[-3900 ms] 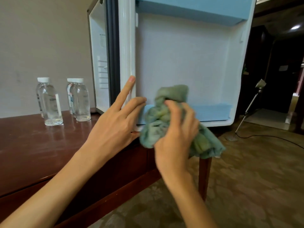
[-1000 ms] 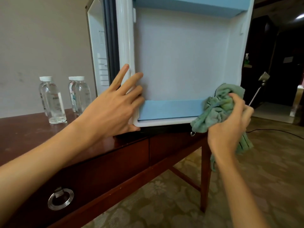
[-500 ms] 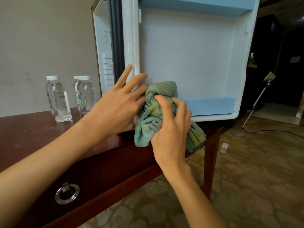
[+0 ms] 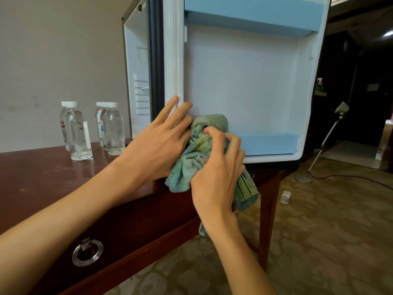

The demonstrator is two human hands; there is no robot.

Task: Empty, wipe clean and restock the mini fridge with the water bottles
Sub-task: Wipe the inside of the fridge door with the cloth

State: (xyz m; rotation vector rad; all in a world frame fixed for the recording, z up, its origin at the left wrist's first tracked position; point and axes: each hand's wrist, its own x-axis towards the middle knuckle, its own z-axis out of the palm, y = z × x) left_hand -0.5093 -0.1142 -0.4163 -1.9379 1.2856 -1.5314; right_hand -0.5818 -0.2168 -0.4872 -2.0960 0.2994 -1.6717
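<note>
This is the wiping step. The right hand (image 4: pixel 217 167) has its fingers (image 4: pixel 234 143) curled tight round a bunched green cloth (image 4: pixel 197 154) and presses it low on the white inside of the open fridge door (image 4: pixel 244 81), while the left hand (image 4: pixel 157 145) rests flat on the door's edge, fingers straight, holding nothing. The water bottles (image 4: pixel 77 133) stand out on the counter (image 4: pixel 42 177) beside the mini fridge (image 4: pixel 136 60). Next, I think, the cloth should rub along the blue shelf (image 4: pixel 270 144) before the bottles go back in.
</note>
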